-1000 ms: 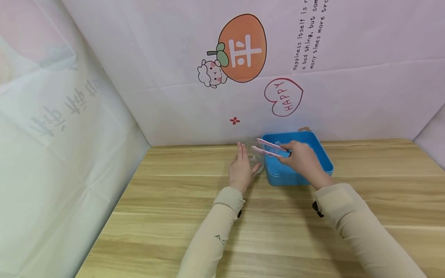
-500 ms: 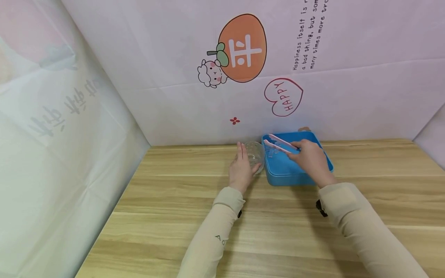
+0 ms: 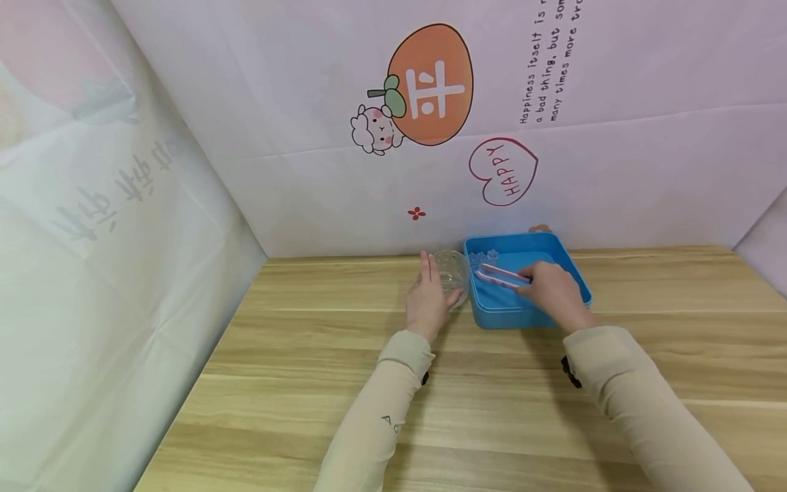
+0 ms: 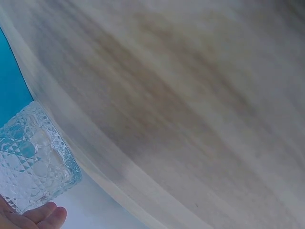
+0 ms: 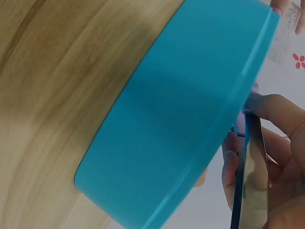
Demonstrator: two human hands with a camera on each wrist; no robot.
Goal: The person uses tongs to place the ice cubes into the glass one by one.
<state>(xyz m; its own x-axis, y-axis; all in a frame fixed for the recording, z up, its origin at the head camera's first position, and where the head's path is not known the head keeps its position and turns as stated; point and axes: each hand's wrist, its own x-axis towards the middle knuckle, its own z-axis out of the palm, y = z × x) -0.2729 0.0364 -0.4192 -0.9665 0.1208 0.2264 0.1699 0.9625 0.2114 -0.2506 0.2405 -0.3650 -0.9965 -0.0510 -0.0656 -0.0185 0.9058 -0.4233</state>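
A clear patterned glass bowl (image 3: 453, 268) stands against the left side of a blue box (image 3: 504, 318). My left hand (image 3: 426, 301) curls round the bowl's near left side; in the left wrist view its fingertips lie beside the faceted glass (image 4: 40, 157). My right hand (image 3: 556, 294) grips pink-tipped tongs (image 3: 505, 275) over the box, their tips low inside near its left wall. Several small clear pieces (image 3: 483, 258) lie in the box's back left corner. In the right wrist view the right hand (image 5: 281, 152) pinches the metal part of the tongs (image 5: 255, 176); the box wall hides their tips.
The wooden table (image 3: 295, 355) extends in front of and to both sides of the box. A white printed sheet (image 3: 320, 191) hangs directly behind the box and bowl, and another sheet (image 3: 123, 273) borders the table on the left.
The tongs moved from above the bowl rightwards over the box, then down and nearer to me inside it. Their tips have come closer together. The left hand stays at the bowl.
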